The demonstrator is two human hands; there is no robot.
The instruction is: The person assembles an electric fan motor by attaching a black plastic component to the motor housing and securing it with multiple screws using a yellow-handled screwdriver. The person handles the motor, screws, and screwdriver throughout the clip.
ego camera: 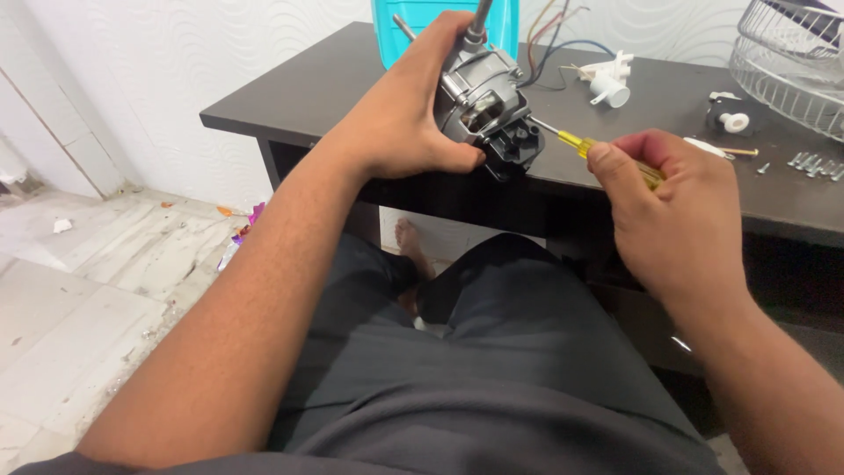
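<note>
My left hand (404, 114) grips a grey metal fan motor (483, 97) with a black plastic block on its lower side, held at the front edge of a dark table (290, 97). The motor's shaft points up and away. My right hand (673, 211) is closed around a yellow-handled screwdriver (585, 146), whose thin metal tip reaches the black block on the motor. Coloured wires (549, 44) run from behind the motor across the table.
A turquoise plastic part (514, 26) stands behind the motor. A white plastic piece (608, 84), a black-and-white small part (730, 114), several loose screws (813, 164) and a wire fan guard (787, 66) lie at right. My dark-trousered legs are below; tiled floor at left.
</note>
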